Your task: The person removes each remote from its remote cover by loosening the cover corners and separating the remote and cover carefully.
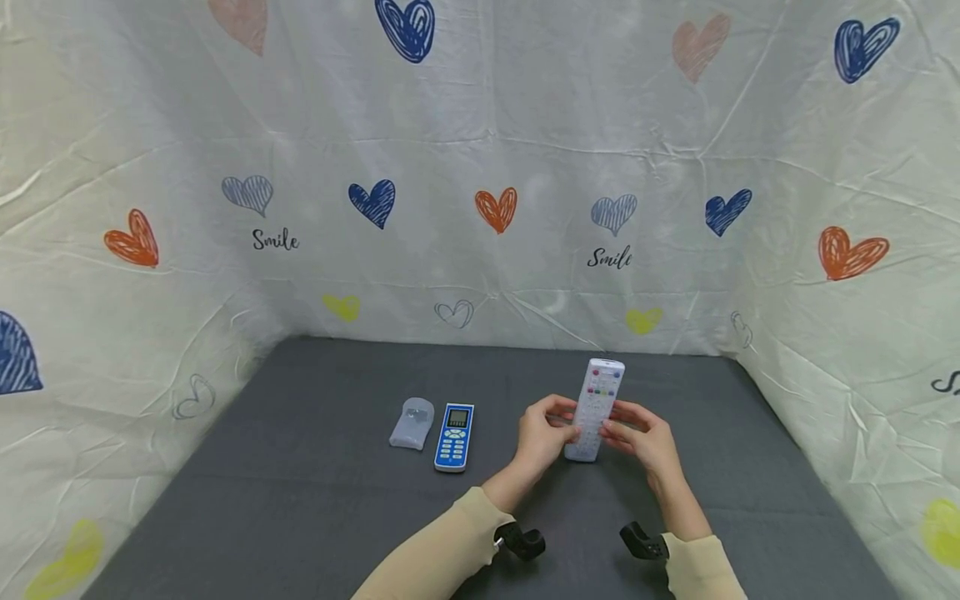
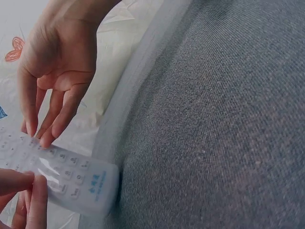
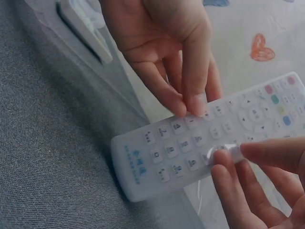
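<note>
Both hands on a white remote.
Left hand and right hand pinch the remote by its sides; its long axis runs near-to-far.

A blue and white remote lies flat on the grey cloth surface, its small screen toward the far end. Just beside it, on its left, lies a clear empty sleeve-like cover. A creased white sheet printed with blue, orange, pink and yellow hearts and the word "Smile" walls in the surface at the back and both sides
</note>
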`<state>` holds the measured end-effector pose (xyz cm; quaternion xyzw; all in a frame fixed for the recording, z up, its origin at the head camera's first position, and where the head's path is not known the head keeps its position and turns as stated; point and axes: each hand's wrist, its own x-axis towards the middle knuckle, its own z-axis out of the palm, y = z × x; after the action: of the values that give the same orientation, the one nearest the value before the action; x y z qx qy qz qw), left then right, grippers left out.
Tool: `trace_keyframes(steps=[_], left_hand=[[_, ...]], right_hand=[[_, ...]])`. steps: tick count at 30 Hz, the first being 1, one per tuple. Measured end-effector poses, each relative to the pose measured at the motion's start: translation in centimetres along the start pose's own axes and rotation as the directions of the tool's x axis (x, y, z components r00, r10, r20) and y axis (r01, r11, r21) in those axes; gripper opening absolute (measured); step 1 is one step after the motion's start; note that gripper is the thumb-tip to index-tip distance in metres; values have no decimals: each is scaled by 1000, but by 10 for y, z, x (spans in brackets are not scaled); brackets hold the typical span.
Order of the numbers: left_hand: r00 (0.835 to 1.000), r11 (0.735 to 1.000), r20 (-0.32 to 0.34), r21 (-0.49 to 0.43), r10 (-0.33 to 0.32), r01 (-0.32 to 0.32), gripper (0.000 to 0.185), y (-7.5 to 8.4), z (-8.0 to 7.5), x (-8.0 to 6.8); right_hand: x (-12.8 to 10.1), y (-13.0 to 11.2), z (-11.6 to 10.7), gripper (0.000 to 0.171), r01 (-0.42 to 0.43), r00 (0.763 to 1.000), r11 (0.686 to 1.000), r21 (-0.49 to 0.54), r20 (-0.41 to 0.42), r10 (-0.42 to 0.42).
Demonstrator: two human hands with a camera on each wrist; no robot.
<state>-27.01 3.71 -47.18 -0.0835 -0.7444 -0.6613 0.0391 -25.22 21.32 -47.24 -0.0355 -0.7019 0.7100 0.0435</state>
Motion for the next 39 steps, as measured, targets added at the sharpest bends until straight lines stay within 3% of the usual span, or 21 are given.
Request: trace_keyframes(steps=[5,10,13,24,29,35,39], left_hand=[[1000,1000,-10,-9,-3,3,28,0,-1,0],[1000,991,16,-132,-16,18,21,-2,0,0],[999,979,21,-198,-44,47,12,-3,0,0],[999,998,-16,-40,-47,47,14,-15,-3,-3],[999,998,-25,-39,-45,44,21,-16,-4,-3],[998,996,-33,-77,-49,46,32,-16,-3,-3],[997,996,-34,-57,-67,65,38,-17,-3,-3]], right_hand=[[0,-4,1,36,-68,998,998,6,-7,68],[-3,-13,4,29,-122,991,991,62,-38,125],[-2,-11,4,27,-126,990,991,43,-52,128],[-2,3,7,22,-52,999,999,-13,-4,52],[-1,3,11,33,-85,996,994,-66,-18,84],[0,7,11,38,-57,998,998,-40,-20,56],[1,11,9,48,-84,996,995,-51,-16,83]])
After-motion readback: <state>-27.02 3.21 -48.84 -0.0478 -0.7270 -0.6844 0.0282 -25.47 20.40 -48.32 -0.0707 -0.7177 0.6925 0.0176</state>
